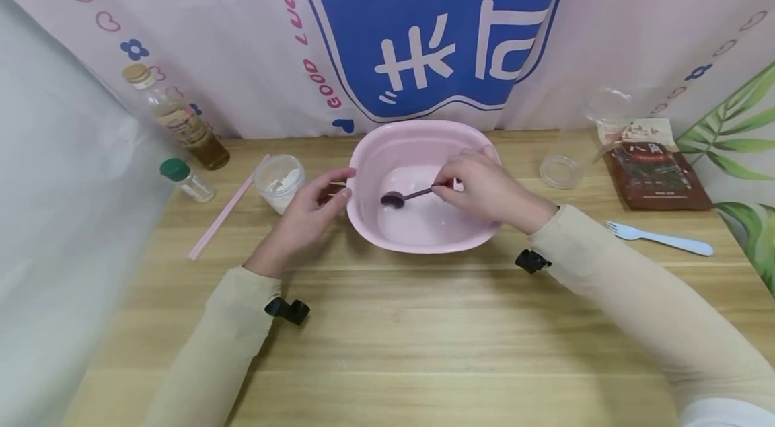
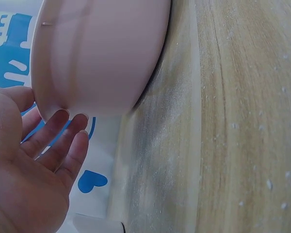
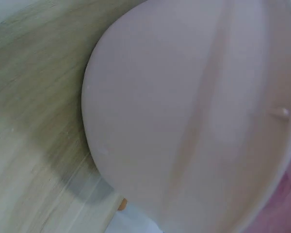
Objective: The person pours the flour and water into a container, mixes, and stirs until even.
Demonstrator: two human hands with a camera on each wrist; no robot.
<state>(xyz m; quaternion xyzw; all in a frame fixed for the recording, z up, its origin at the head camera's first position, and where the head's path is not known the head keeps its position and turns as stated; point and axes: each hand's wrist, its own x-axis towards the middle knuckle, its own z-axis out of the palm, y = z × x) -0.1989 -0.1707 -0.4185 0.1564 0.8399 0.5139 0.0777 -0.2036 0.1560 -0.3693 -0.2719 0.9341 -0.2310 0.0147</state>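
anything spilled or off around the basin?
Yes: white powder specks are scattered over the wooden table beside the pink basin, plain in the left wrist view. White residue also lies inside the basin, where the right hand holds a small spoon. Nothing looks damaged.

Staged kitchen tabletop point(image 1: 387, 346), printed backdrop point(image 1: 242, 44)

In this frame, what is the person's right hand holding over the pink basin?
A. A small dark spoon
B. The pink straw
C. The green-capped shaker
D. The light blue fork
A: the right hand pinches the handle of a small dark spoon whose bowl hangs inside the pink basin, while the left hand rests against the basin's outer wall.
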